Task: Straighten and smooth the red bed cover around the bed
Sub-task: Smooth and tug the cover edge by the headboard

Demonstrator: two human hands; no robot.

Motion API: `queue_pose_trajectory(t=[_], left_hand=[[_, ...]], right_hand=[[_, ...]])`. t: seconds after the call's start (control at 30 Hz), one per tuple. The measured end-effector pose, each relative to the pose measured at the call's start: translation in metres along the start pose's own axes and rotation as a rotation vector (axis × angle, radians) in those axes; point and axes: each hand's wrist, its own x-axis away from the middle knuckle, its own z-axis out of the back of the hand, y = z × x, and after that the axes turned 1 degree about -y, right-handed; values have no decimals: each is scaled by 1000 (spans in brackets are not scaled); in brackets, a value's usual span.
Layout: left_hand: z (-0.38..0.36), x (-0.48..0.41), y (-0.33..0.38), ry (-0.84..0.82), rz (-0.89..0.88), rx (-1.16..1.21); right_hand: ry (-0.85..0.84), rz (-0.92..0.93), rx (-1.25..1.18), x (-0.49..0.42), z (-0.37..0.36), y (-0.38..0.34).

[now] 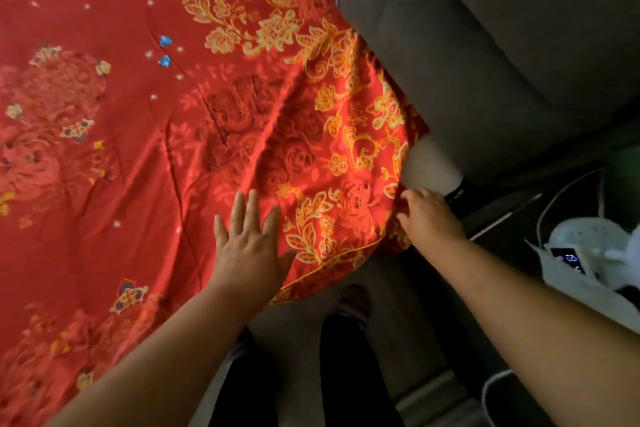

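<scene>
Grey headboard (pixel 485 45) beside red bed cover (pixel 138 149)

Only readable bit I see: blurry pale-blue digits, maybe "69", on the small dark lit display (pixel 568 259) of the white plastic device (pixel 585 236) at my right. Rest too blurred to read.
</scene>
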Motion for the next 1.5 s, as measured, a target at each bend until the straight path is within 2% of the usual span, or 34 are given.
queue_pose_trajectory(t=[0.07,0.3,0.4,0.5,0.57,0.67,0.77,0.87,1.03,1.17,1.27,1.33,1.37,1.43,1.5], left_hand=[[-10,-9,3,23,-4,-17],[-29,-27,15,43,-54,-15],[-30,-29,23,45,-81,3],[-27,-31,29,34,-96,-12],[-26,-32,33,18,-104,-36],[-24,-35,37,5,-115,-55],[-27,-40,37,-29,-154,-115],[-38,-46,34,-107,-178,-182],[-60,-52,33,-214,-181,-229],[-65,-53,37,-220,-192,-224],[-61,-53,38,-218,-200,-222],[-56,-54,39,-209,-200,-210],[-55,-54,39,-203,-200,-207],[-53,-55,40,-193,-200,-214],[-52,-56,41,-196,-200,-218]], right_hand=[[66,-58,-14,-13,-8,-3],[121,-30,218,-18,-17,5],[290,-150,242,-5,-4,41],[285,-322,306,15,3,71],[308,-349,250,23,-1,74],[333,-129,213,21,-11,63],[144,107,217,10,-23,45],[-1,120,289,-4,-26,36],[60,-83,202,-13,-29,15],[85,-129,69,0,-40,-9],[262,-83,26,6,-31,2],[343,-187,-6,5,-16,17],[323,-305,-44,0,-9,27],[177,-509,-107,-16,1,47],[17,-542,-115,-26,6,56]])
